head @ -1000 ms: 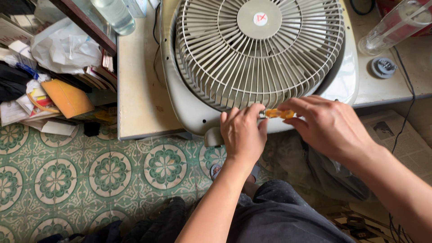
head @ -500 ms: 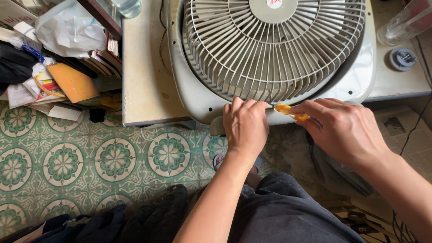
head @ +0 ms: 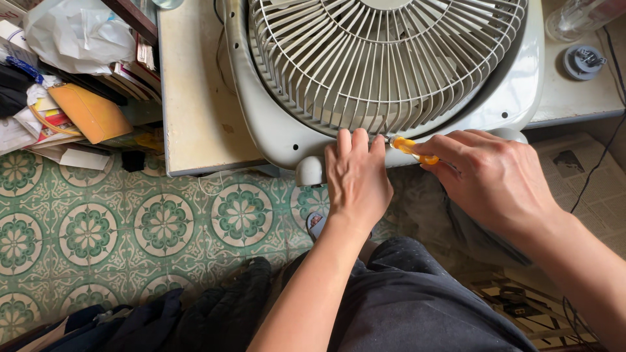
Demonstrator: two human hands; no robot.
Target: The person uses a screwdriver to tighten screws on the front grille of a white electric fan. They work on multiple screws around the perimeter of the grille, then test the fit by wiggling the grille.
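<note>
screwdriver (head: 413,149) angled lower, left hand (head: 356,180) shifted slightly left

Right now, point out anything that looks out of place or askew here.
The box fan lies flat on the low table, its near edge overhanging. The left hand steadies it; the right hand holds a yellow-handled screwdriver to it.

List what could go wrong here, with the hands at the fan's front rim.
The screwdriver in the right hand points toward the left hand pressed on the fan; a slip might jab the fingers. The fan overhangs the table edge, so hard pushing could shift it.
</note>
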